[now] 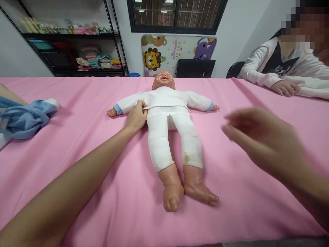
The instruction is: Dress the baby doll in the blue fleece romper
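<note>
Baby doll [164,132] lies on its back on the pink sheet [257,219] — your left hand [137,116] pinches its white shirt [164,97] at the waist, and your right hand [264,144] floats off to the side, apart. It looks light and soft, so take hold around its middle.

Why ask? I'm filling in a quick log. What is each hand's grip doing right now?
Left hand: closed, pinching the hem of the doll's white top.
Right hand: open, blurred, holding nothing.
</note>
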Tool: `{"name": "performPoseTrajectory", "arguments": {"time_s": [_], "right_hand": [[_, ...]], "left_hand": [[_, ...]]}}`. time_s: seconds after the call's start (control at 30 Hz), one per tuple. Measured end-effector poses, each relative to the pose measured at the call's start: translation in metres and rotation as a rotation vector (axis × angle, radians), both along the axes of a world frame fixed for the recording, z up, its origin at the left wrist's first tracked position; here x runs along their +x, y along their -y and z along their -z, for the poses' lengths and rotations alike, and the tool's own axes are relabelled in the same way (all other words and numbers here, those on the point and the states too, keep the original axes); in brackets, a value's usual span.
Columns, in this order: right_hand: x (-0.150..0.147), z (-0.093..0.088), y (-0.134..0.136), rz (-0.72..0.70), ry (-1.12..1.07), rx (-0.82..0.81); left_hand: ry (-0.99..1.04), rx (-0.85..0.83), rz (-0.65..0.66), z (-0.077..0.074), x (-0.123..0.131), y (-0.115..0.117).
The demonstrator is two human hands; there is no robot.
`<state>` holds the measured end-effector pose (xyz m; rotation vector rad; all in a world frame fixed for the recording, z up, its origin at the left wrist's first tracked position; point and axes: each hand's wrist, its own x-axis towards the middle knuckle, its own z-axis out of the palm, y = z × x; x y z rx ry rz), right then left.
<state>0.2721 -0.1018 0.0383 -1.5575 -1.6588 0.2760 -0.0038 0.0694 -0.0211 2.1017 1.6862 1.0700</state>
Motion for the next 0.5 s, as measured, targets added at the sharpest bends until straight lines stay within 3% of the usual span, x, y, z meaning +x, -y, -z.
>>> {"name": "performPoseTrajectory", "arguments": {"time_s": [0.07,0.13,0.23,0.33,0.5], "right_hand": [[-0.016,0.0,-0.06,-0.021,-0.013,0.078],[-0.028,0.013,-0.11,0.021,-0.011,-0.034],[-0.037,0.04,-0.155,0.035,-0.012,-0.095],[-0.036,0.055,-0.168,0.047,0.082,-0.01],[-0.029,0.049,-0.159,0.129,0.152,0.138]], "left_hand": [[0.025,0.041,-0.001,0.0,-0.001,0.0],[0.061,0.12,-0.008,0.001,-0.002,-0.001],[0.132,0.198,0.022,0.003,-0.003,-0.002],[0.166,0.186,0.073,0.002,-0.002,0.0],[0.178,0.387,0.009,-0.002,-0.001,0.007]]}}
